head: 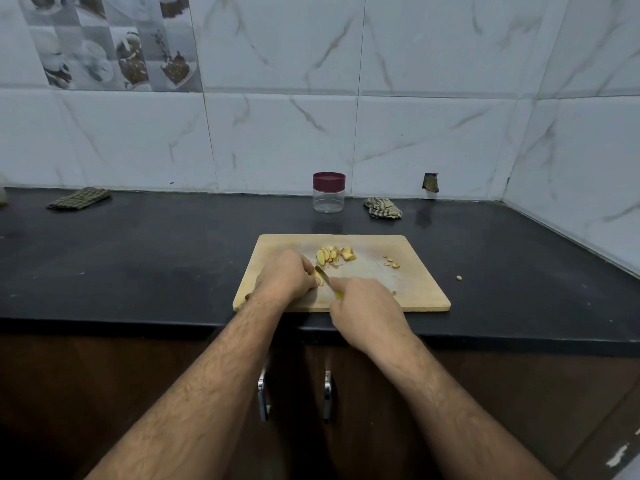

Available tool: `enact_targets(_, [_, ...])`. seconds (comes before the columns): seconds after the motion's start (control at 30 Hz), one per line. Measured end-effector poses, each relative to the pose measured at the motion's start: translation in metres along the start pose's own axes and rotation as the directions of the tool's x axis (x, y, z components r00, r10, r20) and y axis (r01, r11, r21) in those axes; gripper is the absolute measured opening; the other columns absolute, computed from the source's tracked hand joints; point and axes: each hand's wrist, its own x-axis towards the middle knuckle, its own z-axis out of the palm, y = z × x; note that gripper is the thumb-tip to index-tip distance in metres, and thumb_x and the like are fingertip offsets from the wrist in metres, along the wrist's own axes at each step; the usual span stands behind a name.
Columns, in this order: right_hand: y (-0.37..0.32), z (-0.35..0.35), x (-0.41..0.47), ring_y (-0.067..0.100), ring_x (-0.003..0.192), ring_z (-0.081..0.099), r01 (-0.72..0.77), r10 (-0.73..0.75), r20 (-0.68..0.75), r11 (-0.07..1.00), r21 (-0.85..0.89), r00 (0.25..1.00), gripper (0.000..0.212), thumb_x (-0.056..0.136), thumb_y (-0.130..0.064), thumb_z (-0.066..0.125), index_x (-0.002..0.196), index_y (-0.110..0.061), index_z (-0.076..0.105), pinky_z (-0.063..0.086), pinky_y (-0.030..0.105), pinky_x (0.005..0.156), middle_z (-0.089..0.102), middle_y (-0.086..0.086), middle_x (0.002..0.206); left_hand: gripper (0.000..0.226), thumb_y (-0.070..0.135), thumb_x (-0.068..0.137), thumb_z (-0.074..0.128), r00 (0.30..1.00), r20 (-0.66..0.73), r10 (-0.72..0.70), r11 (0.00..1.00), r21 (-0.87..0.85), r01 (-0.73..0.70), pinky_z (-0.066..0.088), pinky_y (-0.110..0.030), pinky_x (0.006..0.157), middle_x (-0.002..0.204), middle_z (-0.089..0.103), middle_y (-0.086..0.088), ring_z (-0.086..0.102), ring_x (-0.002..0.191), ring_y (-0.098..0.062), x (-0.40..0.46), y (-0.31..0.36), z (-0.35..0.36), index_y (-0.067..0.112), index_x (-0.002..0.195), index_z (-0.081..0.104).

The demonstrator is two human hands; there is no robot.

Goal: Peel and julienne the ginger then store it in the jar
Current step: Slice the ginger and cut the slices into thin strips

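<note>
Jar [329, 192] stands lidded, nothing visible inside, behind ginger slices [327, 254]

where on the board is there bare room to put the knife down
Bare board lies right of the right hand, below the scraps, and along the far-left edge. Crowded: around the slices and where the left hand holds ginger.

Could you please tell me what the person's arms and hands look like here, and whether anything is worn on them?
Both forearms are bare and hairy, with no sleeves in view. The left hand and the right hand wear no gloves, and no watch, ring or bracelet is visible.
</note>
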Motion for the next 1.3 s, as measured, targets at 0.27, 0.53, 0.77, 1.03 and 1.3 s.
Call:
enact_targets(0.27, [-0.001, 0.003, 0.009, 0.023, 0.108, 0.059, 0.013, -0.013, 0.019, 0.999, -0.036, 1.000, 0.049, 0.093, -0.014, 0.045, 0.137, -0.031, 0.055, 0.047, 0.031, 0.077, 0.065, 0.004, 0.119, 0.010, 0.028, 0.087, 0.073, 1.000, 0.004, 0.010, 1.000, 0.004, -0.010, 0.048, -0.028, 0.075, 0.087, 0.068, 0.009, 0.062, 0.089, -0.016, -0.002, 0.002, -0.002, 0.029, 0.096, 0.077])
enact_targets(0.53, [-0.005, 0.002, 0.000, 0.026, 0.107, 0.059, 0.033, -0.029, 0.045, 0.994, -0.102, 0.999, 0.044, 0.094, -0.014, 0.047, 0.135, -0.027, 0.055, 0.048, 0.033, 0.080, 0.063, 0.006, 0.117, 0.013, 0.030, 0.084, 0.075, 1.000, 0.001, 0.001, 1.000, -0.005, -0.001, 0.052, -0.031, 0.081, 0.088, 0.068, 0.012, 0.062, 0.091, -0.016, 0.000, -0.001, -0.001, 0.031, 0.097, 0.077])
enact_targets(0.77, [0.009, -0.010, -0.028, 0.024, 0.103, 0.057, 0.012, -0.006, 0.057, 0.994, -0.104, 0.998, 0.049, 0.093, -0.012, 0.043, 0.138, -0.030, 0.052, 0.049, 0.034, 0.078, 0.064, 0.004, 0.114, 0.014, 0.031, 0.084, 0.077, 1.000, -0.019, -0.014, 1.000, -0.019, 0.014, 0.049, -0.029, 0.079, 0.088, 0.063, 0.011, 0.060, 0.091, -0.015, 0.000, -0.001, 0.000, 0.030, 0.098, 0.075])
enact_targets(1.03, [0.002, -0.009, -0.011, 0.023, 0.109, 0.059, -0.004, 0.004, 0.013, 0.999, -0.036, 1.000, 0.045, 0.093, -0.014, 0.044, 0.134, -0.028, 0.056, 0.052, 0.034, 0.084, 0.065, 0.003, 0.119, 0.023, 0.033, 0.082, 0.079, 0.998, -0.067, -0.015, 0.999, -0.038, 0.013, 0.051, -0.031, 0.082, 0.100, 0.068, 0.006, 0.063, 0.099, -0.016, -0.003, -0.004, 0.003, 0.026, 0.104, 0.075])
enact_targets(1.3, [0.000, 0.002, 0.006, 0.023, 0.107, 0.059, 0.023, -0.022, 0.024, 0.999, -0.042, 0.999, 0.049, 0.093, -0.016, 0.046, 0.139, -0.032, 0.053, 0.045, 0.030, 0.075, 0.065, 0.004, 0.117, 0.013, 0.034, 0.083, 0.077, 0.999, -0.053, -0.013, 1.000, -0.012, 0.013, 0.043, -0.027, 0.068, 0.089, 0.070, 0.008, 0.063, 0.088, -0.017, -0.001, -0.003, 0.004, 0.030, 0.095, 0.078])
